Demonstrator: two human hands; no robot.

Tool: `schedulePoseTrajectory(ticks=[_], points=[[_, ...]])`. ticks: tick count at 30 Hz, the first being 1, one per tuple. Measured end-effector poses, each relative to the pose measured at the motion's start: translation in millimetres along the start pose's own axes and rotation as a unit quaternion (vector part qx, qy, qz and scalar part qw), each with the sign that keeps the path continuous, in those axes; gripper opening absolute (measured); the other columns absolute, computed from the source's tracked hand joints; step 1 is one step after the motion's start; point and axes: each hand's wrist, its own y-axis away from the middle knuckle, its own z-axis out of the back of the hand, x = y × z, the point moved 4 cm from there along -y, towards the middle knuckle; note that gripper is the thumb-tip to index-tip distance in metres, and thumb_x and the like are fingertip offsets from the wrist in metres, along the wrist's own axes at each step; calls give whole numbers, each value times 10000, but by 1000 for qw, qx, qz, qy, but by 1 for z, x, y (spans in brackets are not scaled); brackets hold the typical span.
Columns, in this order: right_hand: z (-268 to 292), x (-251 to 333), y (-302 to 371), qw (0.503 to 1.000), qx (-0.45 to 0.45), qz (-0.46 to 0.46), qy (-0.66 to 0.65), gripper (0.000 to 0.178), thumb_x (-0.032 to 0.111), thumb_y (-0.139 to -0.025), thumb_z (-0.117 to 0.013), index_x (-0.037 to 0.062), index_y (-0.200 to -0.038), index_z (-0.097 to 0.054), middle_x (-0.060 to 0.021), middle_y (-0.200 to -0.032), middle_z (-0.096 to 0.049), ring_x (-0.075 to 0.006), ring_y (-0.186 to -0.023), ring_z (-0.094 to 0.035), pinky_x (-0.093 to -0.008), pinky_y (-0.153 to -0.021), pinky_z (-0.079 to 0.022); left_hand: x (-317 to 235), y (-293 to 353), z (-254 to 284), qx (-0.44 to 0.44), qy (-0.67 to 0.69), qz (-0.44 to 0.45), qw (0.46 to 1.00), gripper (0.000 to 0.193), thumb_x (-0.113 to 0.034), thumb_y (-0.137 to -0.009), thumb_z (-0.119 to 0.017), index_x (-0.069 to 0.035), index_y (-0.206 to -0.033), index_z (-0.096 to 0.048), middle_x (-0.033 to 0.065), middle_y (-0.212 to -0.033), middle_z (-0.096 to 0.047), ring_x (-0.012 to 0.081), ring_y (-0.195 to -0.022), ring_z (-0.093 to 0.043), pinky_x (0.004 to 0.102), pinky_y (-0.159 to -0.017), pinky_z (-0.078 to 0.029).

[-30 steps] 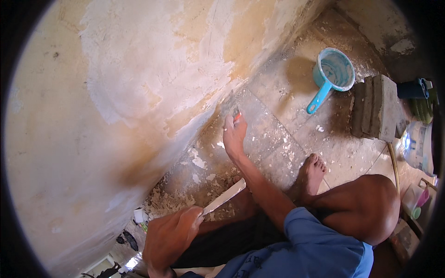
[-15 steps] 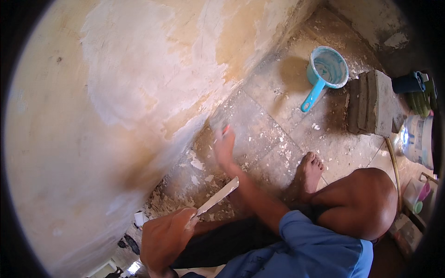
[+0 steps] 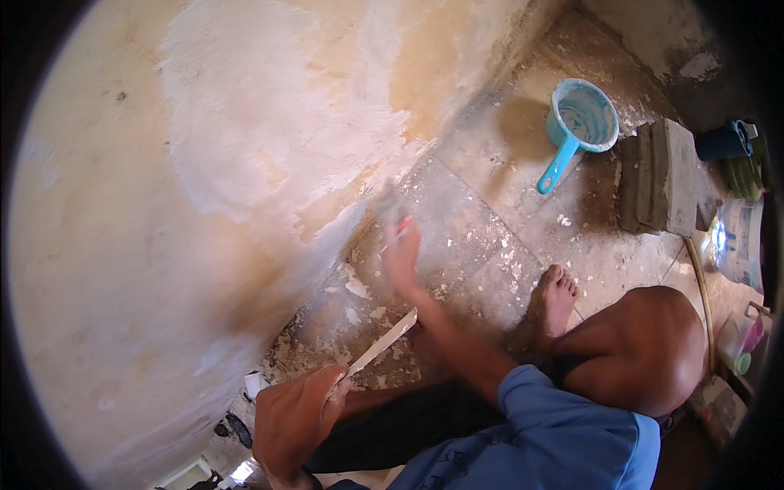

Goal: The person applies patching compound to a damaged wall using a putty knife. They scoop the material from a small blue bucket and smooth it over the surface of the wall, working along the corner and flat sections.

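Note:
My left hand (image 3: 298, 404) is closed around a long flat blade (image 3: 382, 343) with a whitish, putty-like coating; its grip end is hidden in the fingers. My right hand (image 3: 400, 257) reaches down to the foot of the patchy wall (image 3: 278, 131). It is closed on a putty knife (image 3: 403, 224) with a red-orange part, smeared by motion. The knife's blurred grey blade end lies close to where wall and floor meet. Pale smoothed patches cover parts of the yellowish wall.
A turquoise dipper (image 3: 558, 167) smeared with white stands on the tiled floor (image 3: 457, 208) amid loose flakes. Beyond my bare foot (image 3: 555, 298) are stacked grey blocks (image 3: 670, 180), a clear plastic container (image 3: 739, 245) and a thin stick (image 3: 700, 302).
The whole view has shifted slightly. My right hand stays near the wall's foot, still blurred, with the putty knife. My left hand keeps its hold on the flat blade.

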Motion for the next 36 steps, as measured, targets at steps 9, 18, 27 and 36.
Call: schedulePoseTrajectory(ticks=[9,18,27,36], points=[[-20,36,-10,984,25,170,36,304,59,-925,-490,-85,-1193,-491,-161,-1006,-516,-237,-854,-519,-372,-786,-435,-4,0,-4,1,6,-4,1000,284,-62,-746,-763,-49,-1002,-642,123,-895,-713,284,-747,-704,343,-636,-562],[60,-24,-115,983,-128,128,45,180,71,-924,-481,-51,-1044,-538,-78,-793,-547,-172,-728,-496,-330,-653,-410,-5,-1,-4,18,6,2,1000,236,-106,-796,-725,-61,-1013,-645,112,-901,-710,280,-738,-694,347,-620,-551],[-1,51,10,959,132,250,32,238,88,-879,-515,18,-1096,-586,-67,-881,-573,-163,-772,-521,-322,-667,-444,3,-3,1,-24,-22,11,999,263,-206,-878,-668,-24,-1063,-626,139,-893,-703,297,-751,-690,388,-675,-530],[47,174,-44,905,235,8,-355,435,111,-827,-620,4,-1235,-512,-93,-1116,-645,-181,-950,-648,-351,-767,-549,22,-32,4,-1,460,103,882,203,-203,-1014,-477,-5,-1058,-497,110,-814,-630,177,-606,-610,319,-561,-491]])
